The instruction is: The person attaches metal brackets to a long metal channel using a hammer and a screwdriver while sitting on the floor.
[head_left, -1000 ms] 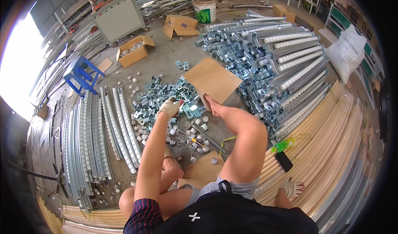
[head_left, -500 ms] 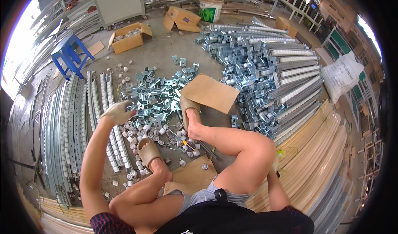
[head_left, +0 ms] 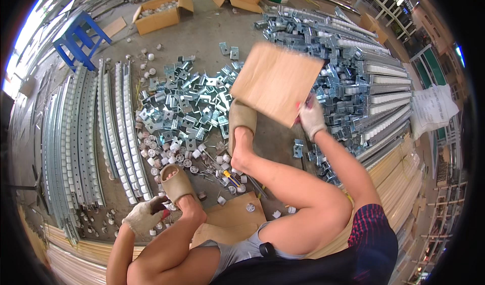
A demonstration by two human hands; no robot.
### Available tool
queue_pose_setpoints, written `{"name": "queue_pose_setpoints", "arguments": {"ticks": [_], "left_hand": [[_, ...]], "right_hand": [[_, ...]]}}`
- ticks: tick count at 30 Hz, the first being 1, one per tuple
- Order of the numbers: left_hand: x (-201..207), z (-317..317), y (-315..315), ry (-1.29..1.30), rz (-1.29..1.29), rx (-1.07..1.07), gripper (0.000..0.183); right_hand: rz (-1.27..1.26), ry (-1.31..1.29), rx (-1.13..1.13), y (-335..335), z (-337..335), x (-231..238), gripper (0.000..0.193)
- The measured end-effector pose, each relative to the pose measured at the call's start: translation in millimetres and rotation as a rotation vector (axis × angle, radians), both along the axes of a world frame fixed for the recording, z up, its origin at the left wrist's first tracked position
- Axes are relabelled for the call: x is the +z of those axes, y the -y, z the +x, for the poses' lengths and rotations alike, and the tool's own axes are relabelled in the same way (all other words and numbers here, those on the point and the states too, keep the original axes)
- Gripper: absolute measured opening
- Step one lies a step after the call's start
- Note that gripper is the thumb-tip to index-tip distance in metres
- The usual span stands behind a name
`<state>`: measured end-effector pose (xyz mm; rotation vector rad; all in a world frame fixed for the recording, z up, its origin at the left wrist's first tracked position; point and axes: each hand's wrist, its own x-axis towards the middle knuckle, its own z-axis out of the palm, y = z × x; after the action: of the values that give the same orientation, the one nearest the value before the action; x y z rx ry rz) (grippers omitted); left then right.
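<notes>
My right hand [head_left: 311, 117], in a white glove, grips the lower right corner of a flat brown cardboard sheet [head_left: 278, 80]. The sheet is tilted and slightly blurred, above the floor between two heaps of metal brackets. My left hand [head_left: 145, 216], gloved too, is low beside my left sandal [head_left: 178, 185]. Its fingers and thumb look apart, near loose white rollers [head_left: 181, 158], and I make out nothing held. Past my feet lies a pile of small zinc brackets [head_left: 194, 100]. A screwdriver with a yellow handle [head_left: 231, 178] rests among the rollers.
Roller tracks [head_left: 132, 133] lie in rows on the left. More tracks and brackets [head_left: 348, 78] are heaped at the right, by a white sack [head_left: 433, 110]. A blue stool [head_left: 81, 38] and an open carton of rollers [head_left: 162, 15] stand farther back. Another cardboard piece [head_left: 230, 219] lies beneath my legs.
My right hand has come up from beside my right thigh and taken the cardboard sheet, which has shifted up and right. My left hand has drawn back from the bracket pile to beside my left foot.
</notes>
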<state>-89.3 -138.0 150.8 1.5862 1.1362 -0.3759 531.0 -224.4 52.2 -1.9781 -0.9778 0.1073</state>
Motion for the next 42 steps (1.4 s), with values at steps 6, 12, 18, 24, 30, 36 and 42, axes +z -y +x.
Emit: {"name": "queue_pose_setpoints", "arguments": {"ticks": [6, 12, 18, 24, 30, 36, 42], "left_hand": [[-8, 21, 17, 0.148, -0.043, 0.084, 0.055], [-12, 7, 20, 0.199, -0.048, 0.096, 0.057], [-15, 7, 13, 0.080, -0.002, 0.103, 0.056], [-7, 21, 14, 0.064, -0.007, 0.075, 0.058], [-11, 10, 15, 0.042, 0.005, 0.017, 0.054], [-4, 5, 11, 0.019, -0.008, 0.063, 0.054], [-7, -3, 11, 0.078, -0.034, 0.156, 0.051]], "right_hand": [[-0.061, -0.097, -0.202, -30, 53, 43, 0.042], [-0.193, 0.167, -0.245, -31, 34, -84, 0.035], [-0.211, 0.250, -0.256, -42, 32, -129, 0.034], [-0.256, 0.244, -0.215, -47, 32, -138, 0.042], [-0.478, 0.014, -0.203, -53, 47, -164, 0.055], [-0.565, 0.308, -0.128, -91, 33, -151, 0.072], [-0.872, 0.157, -0.155, -127, 16, -145, 0.088]]}}
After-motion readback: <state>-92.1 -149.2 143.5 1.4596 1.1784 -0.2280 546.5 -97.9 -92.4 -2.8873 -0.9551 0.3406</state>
